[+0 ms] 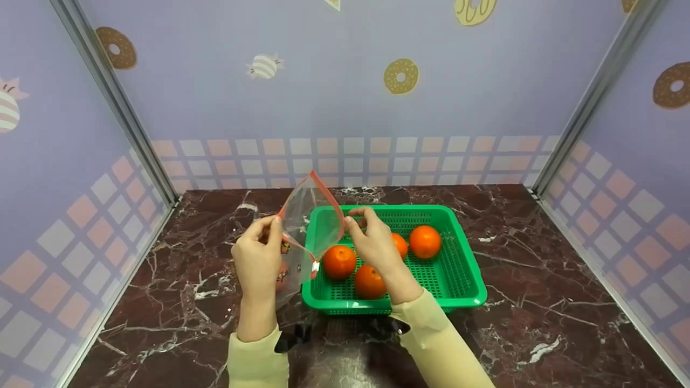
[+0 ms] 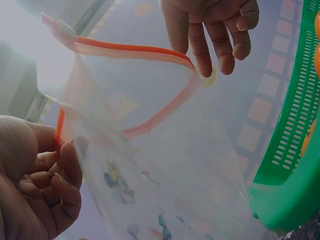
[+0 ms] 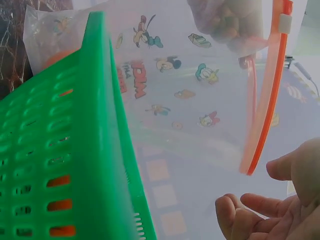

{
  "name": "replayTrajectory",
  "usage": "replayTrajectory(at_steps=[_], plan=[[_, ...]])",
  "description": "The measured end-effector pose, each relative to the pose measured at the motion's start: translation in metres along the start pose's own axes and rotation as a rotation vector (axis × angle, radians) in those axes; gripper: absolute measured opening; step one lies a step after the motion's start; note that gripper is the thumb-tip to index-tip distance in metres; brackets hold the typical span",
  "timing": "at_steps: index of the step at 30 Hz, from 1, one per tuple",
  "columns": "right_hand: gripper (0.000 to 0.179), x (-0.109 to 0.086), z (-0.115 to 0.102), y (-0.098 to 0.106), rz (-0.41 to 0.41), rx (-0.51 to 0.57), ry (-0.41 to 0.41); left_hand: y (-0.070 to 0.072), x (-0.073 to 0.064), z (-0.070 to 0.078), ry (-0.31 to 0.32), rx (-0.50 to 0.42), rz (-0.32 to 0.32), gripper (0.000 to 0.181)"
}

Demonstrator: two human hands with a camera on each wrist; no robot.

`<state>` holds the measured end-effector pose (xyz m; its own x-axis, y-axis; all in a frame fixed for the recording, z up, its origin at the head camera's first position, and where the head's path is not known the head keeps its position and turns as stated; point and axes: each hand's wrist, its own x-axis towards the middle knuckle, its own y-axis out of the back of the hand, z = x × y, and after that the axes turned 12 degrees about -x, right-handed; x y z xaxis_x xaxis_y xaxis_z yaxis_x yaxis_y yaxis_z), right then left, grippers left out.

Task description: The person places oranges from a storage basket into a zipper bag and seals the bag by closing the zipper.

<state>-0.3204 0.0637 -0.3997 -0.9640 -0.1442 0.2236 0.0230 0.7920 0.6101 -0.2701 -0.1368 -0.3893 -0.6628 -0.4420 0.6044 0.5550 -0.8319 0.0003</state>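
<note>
Left hand [image 1: 257,257] pinches bag [image 1: 304,226] rim; right hand [image 1: 374,240] pinches opposite rim. Bag open, empty; four oranges [image 1: 339,261] in basket [image 1: 458,280].

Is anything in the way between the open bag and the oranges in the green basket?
Nothing visible is. The zip bag, held open by the left hand and right hand, hangs just left of the green basket, and the oranges lie uncovered inside it.
</note>
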Motion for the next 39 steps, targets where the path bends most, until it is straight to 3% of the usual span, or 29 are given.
replayTrajectory(at_steps=[8,19,39], plan=[[0.033,-0.003,0.011,0.006,0.010,-0.026,-0.064,0.000,0.000,0.000,0.005,-0.005,-0.003,0.016],[0.035,-0.006,0.025,0.006,0.007,-0.128,-0.079,-0.001,0.000,0.001,0.018,0.027,0.007,0.015],[0.047,-0.007,0.031,0.001,-0.172,-0.325,-0.157,0.000,0.000,0.001,0.025,0.018,-0.009,0.015]])
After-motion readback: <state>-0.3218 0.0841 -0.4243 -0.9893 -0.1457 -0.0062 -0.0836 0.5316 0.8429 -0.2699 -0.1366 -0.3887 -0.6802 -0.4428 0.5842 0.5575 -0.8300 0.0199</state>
